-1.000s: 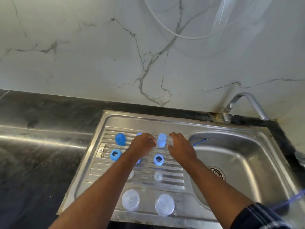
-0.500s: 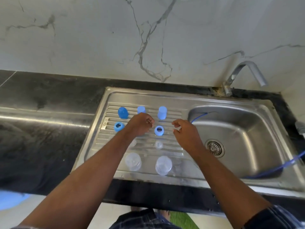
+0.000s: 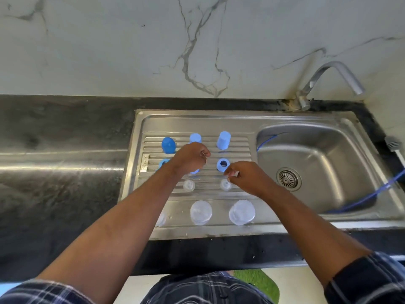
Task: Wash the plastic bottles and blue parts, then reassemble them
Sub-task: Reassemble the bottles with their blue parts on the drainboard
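The washed pieces stand in rows on the ribbed drainboard [image 3: 238,150], just left of the basin [image 3: 317,163]. Along the side farthest from the person are three blue caps [image 3: 224,140]. Nearer come the blue rings [image 3: 223,165], then two clear inserts [image 3: 189,185], and nearest of all the plastic bottles [image 3: 242,212].

The hands are apart, above the middle rows. The left hand [image 3: 192,159], the farther from the basin, is curled knuckles-up over one ring; I cannot tell whether it grips anything. The right hand [image 3: 243,178], nearer the basin, has thumb and fingertips pinched on what may be a small pale piece [image 3: 235,174], just beside one insert.

I judge the step in hand to be reassembly. To do it well, work one set at a time, starting with the column nearest the basin. Seat each insert squarely in its ring before threading the ring onto a bottle, and leave the other rows undisturbed.
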